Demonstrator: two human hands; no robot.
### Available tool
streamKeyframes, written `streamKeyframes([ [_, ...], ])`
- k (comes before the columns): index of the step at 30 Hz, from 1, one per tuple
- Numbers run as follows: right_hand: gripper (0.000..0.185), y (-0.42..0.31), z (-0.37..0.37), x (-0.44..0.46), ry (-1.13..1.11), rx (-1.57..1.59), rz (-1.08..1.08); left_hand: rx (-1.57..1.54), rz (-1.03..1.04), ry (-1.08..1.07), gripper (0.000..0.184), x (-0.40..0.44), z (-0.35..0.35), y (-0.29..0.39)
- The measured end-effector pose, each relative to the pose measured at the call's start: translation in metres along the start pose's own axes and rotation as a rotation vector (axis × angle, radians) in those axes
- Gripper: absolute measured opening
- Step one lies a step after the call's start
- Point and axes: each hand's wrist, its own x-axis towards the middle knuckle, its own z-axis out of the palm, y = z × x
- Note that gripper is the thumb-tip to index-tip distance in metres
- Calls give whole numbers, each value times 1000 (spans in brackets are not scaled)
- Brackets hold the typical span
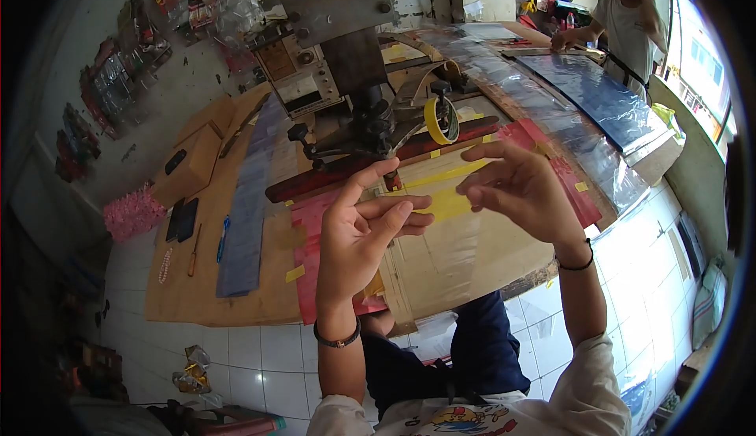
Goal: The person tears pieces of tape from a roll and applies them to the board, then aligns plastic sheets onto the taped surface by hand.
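Observation:
A short strip of translucent yellow tape (450,204) spans the gap between my hands. The thumb and a finger of my left hand (354,235) are closed at its left end, with the index finger raised. At its right end, my right hand (521,192) has its thumb and fingertips pinched together. Below both hands lies a clear plastic sheet (457,259) with red strips (313,231) along its sides and small yellow tape pieces (295,273) on them. A roll of yellow tape (434,121) hangs on the machine just beyond my hands.
A heavy press-like machine (370,81) with a dark red bar (315,180) stands over the wooden table (189,278). Blue plastic strips (244,231), a blue pen (224,237) and dark phones (183,219) lie left. Another person (630,22) stands by a dark blue sheet (579,89).

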Motion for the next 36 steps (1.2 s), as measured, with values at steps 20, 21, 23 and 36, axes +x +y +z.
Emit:
streamKeyframes([
  [20, 27, 55, 5, -56, -103, 137, 114, 97, -130, -35, 59, 15, 43, -12],
  [21, 26, 57, 4, -59, -84, 151, 109, 90, -106, -21, 56, 16, 47, -13],
  [23, 24, 69, 8, -67, -42, 106, 3, 73, -58, 5, 51, 17, 56, -14],
  [36, 20, 239, 108, -244, -477, -301, 355, -464, 1036, 7, 25, -103, -70, 171],
])
